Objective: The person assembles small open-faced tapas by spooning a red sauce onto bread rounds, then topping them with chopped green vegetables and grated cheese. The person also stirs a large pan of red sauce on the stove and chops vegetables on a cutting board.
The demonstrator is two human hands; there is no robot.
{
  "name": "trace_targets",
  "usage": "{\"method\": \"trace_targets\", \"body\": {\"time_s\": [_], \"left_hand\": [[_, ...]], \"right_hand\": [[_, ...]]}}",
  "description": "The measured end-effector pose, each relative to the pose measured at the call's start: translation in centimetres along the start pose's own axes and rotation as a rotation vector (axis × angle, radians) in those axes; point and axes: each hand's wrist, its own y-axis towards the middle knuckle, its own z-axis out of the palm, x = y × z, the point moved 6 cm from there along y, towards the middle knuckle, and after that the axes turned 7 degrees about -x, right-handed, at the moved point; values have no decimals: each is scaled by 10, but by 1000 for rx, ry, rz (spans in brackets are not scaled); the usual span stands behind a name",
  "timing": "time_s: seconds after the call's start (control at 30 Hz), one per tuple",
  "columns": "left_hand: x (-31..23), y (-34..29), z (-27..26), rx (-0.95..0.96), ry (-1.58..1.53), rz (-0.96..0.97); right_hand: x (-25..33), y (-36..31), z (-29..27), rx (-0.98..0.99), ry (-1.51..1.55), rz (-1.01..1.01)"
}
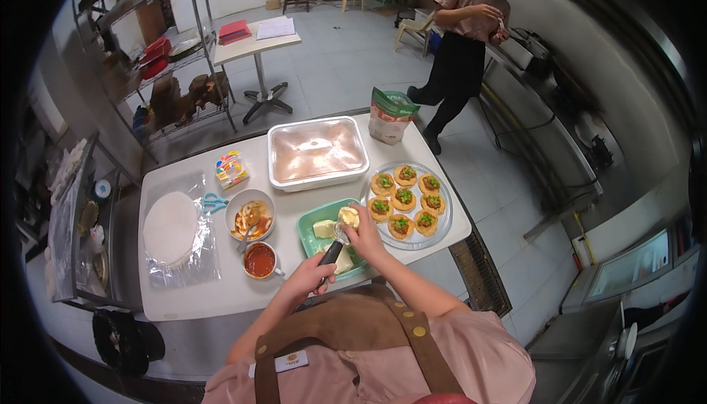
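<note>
Closed round a black handle, my left hand [312,277] grips a kitchen tool [331,258]. Its metal head meets a pale yellow lump [349,217], which looks like cheese or butter; whether it is a grater or peeler cannot be made out. My right hand [363,233] pinches that lump above a green plastic tub [305,221]. More pale yellow blocks [323,229] lie in the tub, partly hidden by my hands. To the right, a round metal tray [444,233] bears several small golden rounds [403,196] topped with brown filling and chopped green bits.
On the white table [177,304] stand a lidded white container [318,155], a pouch [392,117], a bowl of sauce with a spoon [250,216], a cup of red sauce [260,260], blue-handled scissors [213,203] and white rounds on plastic [171,227]. A person [471,36] stands beyond, right.
</note>
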Motion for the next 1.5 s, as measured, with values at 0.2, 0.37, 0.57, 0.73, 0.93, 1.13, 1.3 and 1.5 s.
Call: {"method": "trace_targets", "body": {"time_s": [0.2,0.37,0.57,0.73,0.93,1.13,1.3,1.5], "left_hand": [[1,6,-1,4,-60,-48],[-1,10,-7,0,-100,-18],[0,9,-2,10,4,0],[1,10,0,2,43,1],[3,13,-5,-27,-22,-15],[-4,14,0,6,18,25],[-11,5,3,9,46,-5],[-6,6,0,-18,-85,-55]], "right_hand": [[-22,22,-11,-138,259,246],[10,3,-12,110,165,126],[19,-11,-5,27,-42,-161],[-17,12,-8,14,-31,87],[-11,16,-18,-17,173,164],[12,-6,-9,-40,-12,-48],[-20,22,-14,-41,16,240],[-8,26,-21,120,141,198]]}}
